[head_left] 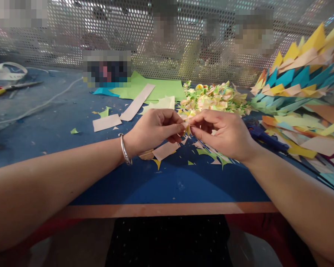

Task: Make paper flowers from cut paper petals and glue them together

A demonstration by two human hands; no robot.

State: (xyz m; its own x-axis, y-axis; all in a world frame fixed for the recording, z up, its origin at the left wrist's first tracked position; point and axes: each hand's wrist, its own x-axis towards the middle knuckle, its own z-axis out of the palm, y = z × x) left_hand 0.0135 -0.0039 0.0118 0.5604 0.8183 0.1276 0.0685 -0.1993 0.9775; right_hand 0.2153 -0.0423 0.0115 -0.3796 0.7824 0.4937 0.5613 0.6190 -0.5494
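Observation:
Between the fingertips of both hands is a small paper flower, yellowish and pale pink, partly hidden by the fingers. My left hand, with a silver bangle at its wrist, pinches it from the left. From the right, the thumb and forefinger of my right hand close on it. Just beneath the hands lie a pale pink paper strip and green and yellow paper scraps. Behind them rises a heap of small paper flowers in pink, green and yellow.
Green paper sheets and pale strips lie at the back. A blue glue gun rests right of my hand, near loose coloured paper pieces and a large folded-paper piece. Scissors and a white cord are left. A perforated metal panel stands behind.

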